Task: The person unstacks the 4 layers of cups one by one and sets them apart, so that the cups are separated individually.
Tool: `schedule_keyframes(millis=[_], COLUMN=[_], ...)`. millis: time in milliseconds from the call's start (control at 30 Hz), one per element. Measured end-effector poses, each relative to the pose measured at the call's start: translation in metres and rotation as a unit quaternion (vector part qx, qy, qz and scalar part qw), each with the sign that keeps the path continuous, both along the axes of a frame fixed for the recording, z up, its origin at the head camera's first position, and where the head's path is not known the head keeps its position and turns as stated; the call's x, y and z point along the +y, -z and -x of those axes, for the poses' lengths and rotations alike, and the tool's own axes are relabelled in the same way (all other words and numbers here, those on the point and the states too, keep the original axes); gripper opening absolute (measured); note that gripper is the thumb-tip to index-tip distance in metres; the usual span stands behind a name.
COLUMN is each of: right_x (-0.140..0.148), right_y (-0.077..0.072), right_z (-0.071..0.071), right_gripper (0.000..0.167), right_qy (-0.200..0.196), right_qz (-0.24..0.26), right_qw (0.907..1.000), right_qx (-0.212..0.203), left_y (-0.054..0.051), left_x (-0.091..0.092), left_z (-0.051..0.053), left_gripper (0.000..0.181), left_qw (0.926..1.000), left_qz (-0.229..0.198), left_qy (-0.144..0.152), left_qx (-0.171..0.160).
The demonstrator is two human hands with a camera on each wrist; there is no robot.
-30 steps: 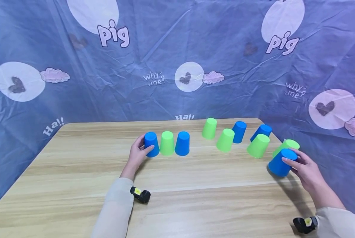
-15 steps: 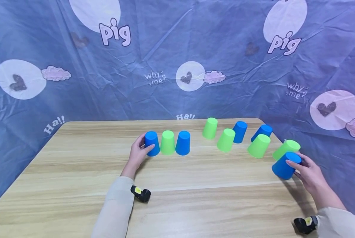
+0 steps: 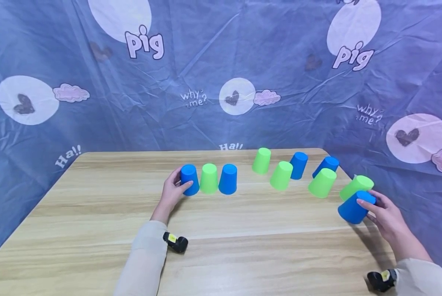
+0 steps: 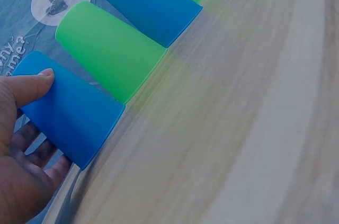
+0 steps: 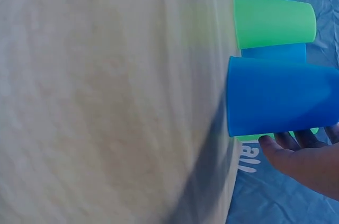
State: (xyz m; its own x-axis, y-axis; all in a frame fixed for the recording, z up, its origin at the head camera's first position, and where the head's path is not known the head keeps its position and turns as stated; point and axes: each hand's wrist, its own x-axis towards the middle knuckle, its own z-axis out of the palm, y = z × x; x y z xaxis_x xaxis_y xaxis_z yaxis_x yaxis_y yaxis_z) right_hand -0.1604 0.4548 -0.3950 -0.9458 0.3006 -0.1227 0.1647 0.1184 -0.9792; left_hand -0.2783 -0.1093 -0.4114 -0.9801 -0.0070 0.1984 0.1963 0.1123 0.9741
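Note:
At the left end of a short row, my left hand (image 3: 173, 190) grips an upside-down blue cup (image 3: 188, 181), thumb across its front and fingers behind. A green cup (image 3: 209, 179) and another blue cup (image 3: 228, 179) stand upside down to its right, set close together. Over at the table's right side, my right hand (image 3: 387, 216) holds a further upside-down blue cup (image 3: 355, 209) by its right side. In the right wrist view this blue cup (image 5: 280, 97) has its rim at the table surface; a small gap cannot be ruled out. Behind it a green cup (image 3: 357, 186) is partly hidden.
More upturned cups stand loosely at the back right: green cups (image 3: 261, 161) (image 3: 281, 176) (image 3: 322, 183) and blue cups (image 3: 299, 165) (image 3: 326, 165), some partly covered by others. A wooden table (image 3: 243, 250) carries everything, and a printed blue cloth (image 3: 161, 119) hangs behind it.
My right hand and its blue cup have shifted slightly right and nearer to me, mostly in the first half second. My left hand stays on its cup.

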Motion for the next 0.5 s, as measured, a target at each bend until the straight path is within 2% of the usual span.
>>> schedule_keyframes(millis=[100,233,500], right_x=[0.019,0.036,0.06], right_y=[0.01,0.017,0.022], right_z=[0.008,0.016,0.034], right_gripper=[0.057,0.056,0.056], right_qy=[-0.004,-0.026,-0.047], right_qz=[0.02,0.039,0.042], right_qw=[0.9994,0.9966,0.9916], right_qx=[0.027,0.067,0.113], left_y=[0.0,0.001,0.0], left_x=[0.0,0.001,0.001], left_z=[0.0,0.001,-0.001], left_gripper=[0.055,0.055,0.055], left_qw=[1.0,1.0,1.0], left_qz=[0.0,0.002,0.004], left_qy=[-0.002,-0.001,-0.003], left_qx=[-0.001,0.0,0.003])
